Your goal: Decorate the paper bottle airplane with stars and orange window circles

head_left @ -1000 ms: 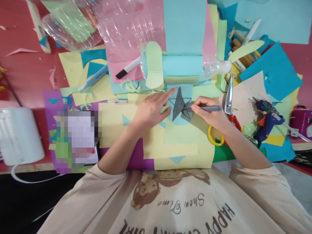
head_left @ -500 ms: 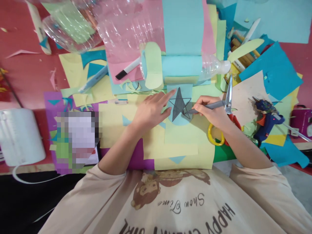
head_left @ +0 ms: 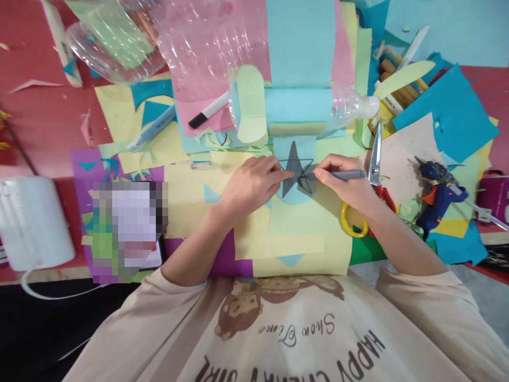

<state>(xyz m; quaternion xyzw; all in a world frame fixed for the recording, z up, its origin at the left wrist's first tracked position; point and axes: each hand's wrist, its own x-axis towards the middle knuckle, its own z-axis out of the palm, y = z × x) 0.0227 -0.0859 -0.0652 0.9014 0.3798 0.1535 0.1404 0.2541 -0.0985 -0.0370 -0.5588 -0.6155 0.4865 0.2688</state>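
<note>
A light blue paper piece (head_left: 295,192) with a drawn star (head_left: 293,168), partly shaded grey, lies on yellow sheets in the middle of the table. My left hand (head_left: 249,184) rests on the paper's left side, its fingers lying flat against the star. My right hand (head_left: 345,183) is closed round a grey marker (head_left: 345,174), whose tip touches the star's right arm. Just beyond the star stands a plastic bottle (head_left: 302,109) on its side, wrapped in light blue and green paper.
Scissors (head_left: 374,175) with yellow and red handles lie right of my right hand. A blue glue gun (head_left: 436,193) sits further right. A black-tipped marker (head_left: 209,111), clear plastic bottle parts (head_left: 159,37), coloured paper sheets and scraps cover the red table. A white roll (head_left: 34,220) stands left.
My left hand's fingers drew back and lower along the star's left side. The marker tip stays working at the star's right arm, with small shifts of my right hand.
</note>
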